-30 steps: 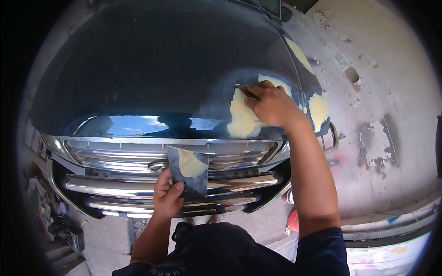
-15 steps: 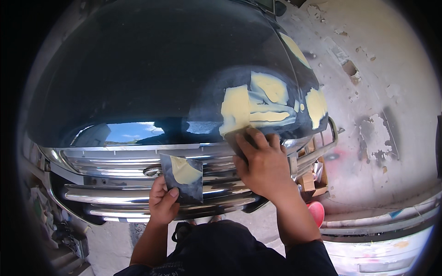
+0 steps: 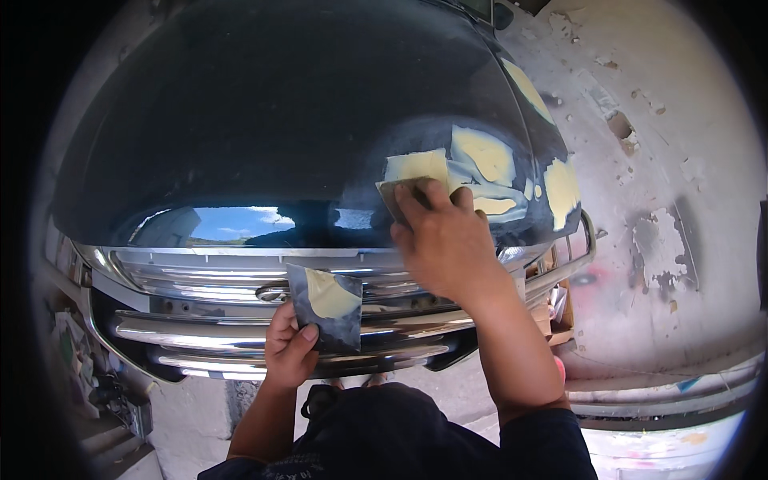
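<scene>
The right hand [image 3: 448,246] presses its fingers onto a scraper [image 3: 390,197] lying beneath them on the hood [image 3: 264,112]; it looks thin, light and springy, best gripped across its back, though the thumb's contact is unclear. The left hand [image 3: 290,350] pinches the near corner of a smooth, probably stiff plate [image 3: 339,334], with soft, creamy putty [image 3: 328,296] beyond those fingertips.

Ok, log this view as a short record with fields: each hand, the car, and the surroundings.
left hand: the hand grips a dark flat plate bearing cream paste
right hand: the hand holds a thin flat spreader at a cream patch on the hood
hood: dark hood, glossy, reflecting sky near its front edge
front: chrome grille
right side: pale, chipped wall
</scene>
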Demonstrator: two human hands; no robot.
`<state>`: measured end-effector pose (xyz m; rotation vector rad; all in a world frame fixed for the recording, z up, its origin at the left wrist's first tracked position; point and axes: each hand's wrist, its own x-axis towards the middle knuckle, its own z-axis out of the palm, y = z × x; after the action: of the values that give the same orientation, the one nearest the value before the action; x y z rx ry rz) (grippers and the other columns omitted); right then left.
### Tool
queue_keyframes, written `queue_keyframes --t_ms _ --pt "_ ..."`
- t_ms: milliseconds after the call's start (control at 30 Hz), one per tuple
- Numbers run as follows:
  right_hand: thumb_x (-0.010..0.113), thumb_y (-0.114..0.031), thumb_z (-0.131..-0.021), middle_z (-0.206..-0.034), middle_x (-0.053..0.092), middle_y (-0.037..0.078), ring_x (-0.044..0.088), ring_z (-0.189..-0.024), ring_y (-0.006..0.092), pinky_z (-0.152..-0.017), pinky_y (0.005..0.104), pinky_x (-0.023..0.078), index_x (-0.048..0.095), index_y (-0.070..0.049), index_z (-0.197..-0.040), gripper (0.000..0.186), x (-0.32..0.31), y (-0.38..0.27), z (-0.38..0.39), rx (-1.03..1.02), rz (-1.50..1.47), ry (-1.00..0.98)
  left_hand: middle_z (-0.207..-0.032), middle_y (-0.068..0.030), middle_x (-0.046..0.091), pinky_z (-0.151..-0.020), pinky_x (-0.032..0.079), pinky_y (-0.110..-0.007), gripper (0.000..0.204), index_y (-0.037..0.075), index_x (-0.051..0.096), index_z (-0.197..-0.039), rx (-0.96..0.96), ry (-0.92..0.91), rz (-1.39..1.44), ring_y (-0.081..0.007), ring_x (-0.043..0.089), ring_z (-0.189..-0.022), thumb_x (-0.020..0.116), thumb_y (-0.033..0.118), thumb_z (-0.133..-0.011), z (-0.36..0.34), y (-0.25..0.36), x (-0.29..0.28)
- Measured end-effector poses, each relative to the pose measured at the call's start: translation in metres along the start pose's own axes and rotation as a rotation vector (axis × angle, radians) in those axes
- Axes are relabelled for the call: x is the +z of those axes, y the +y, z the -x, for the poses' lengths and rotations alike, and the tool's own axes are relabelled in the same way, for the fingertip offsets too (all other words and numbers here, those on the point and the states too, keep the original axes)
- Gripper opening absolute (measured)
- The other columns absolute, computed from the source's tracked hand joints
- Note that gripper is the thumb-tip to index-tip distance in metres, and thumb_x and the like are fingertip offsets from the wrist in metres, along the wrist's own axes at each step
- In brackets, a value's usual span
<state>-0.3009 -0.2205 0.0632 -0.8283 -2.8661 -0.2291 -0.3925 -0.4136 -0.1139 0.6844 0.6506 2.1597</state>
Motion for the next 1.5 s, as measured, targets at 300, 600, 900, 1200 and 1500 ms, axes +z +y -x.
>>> queue_keyframes --t_ms 300,600,900,1200,1500 --pt "0.055 -0.025 -0.087 -0.124 0.054 0.01 0.05 -0.107 0.0363 -0.086 0.0462 0.046 0.06 -0.012 -0.121 0.038 -0.018 0.018 0.017 0.009 -0.024 0.047 -0.123 -0.0126 0.057 -0.099 0.036 -0.03 0.043 -0.005 0.042 -0.131 -0.016 0.002 0.006 -0.0179 0.052 -0.115 0.05 -0.001 -0.089 -0.002 0.001 0.0" --pt "0.045 -0.028 -0.091 -0.121 0.058 0.012 0.049 -0.113 0.0318 -0.094 0.045 0.041 0.058 -0.007 -0.121 0.039 -0.011 0.027 -0.052 -0.019 0.025 -0.259 -0.125 -0.0148 0.055 -0.102 0.038 -0.036 0.043 -0.003 0.042 -0.131 0.007 -0.022 0.01 -0.0222 0.053 -0.117 0.051 0.0 -0.09 -0.003 -0.003 -0.003" --pt "0.06 -0.025 -0.082 -0.123 0.048 0.014 0.052 -0.097 0.0389 -0.077 0.0504 0.049 0.055 -0.009 -0.125 0.047 0.011 -0.017 0.035 0.032 -0.029 0.041 -0.125 -0.0136 0.056 -0.101 0.036 -0.033 0.044 -0.004 0.042 -0.132 -0.023 0.0 0.025 -0.0204 0.052 -0.117 0.05 0.0 -0.089 -0.002 0.001 0.0" --pt "0.064 -0.022 -0.079 -0.13 0.044 0.01 0.046 -0.105 0.0369 -0.079 0.0491 0.046 0.055 -0.014 -0.127 0.05 0.046 -0.022 0.084 0.062 0.059 0.136 -0.124 -0.0126 0.057 -0.101 0.035 -0.031 0.044 -0.005 0.044 -0.131 -0.048 0.035 0.034 -0.0192 0.052 -0.116 0.05 -0.002 -0.088 0.0 0.002 0.002" --pt "0.051 -0.031 -0.087 -0.125 0.053 0.014 0.049 -0.112 0.0393 -0.094 0.0507 0.041 0.058 -0.011 -0.124 0.042 -0.007 0.08 -0.023 0.2 -0.078 0.038 -0.121 -0.0121 0.058 -0.099 0.039 -0.033 0.041 -0.003 0.047 -0.128 -0.017 0.046 0.054 -0.0195 0.055 -0.113 0.052 -0.002 -0.088 -0.004 0.001 0.005"
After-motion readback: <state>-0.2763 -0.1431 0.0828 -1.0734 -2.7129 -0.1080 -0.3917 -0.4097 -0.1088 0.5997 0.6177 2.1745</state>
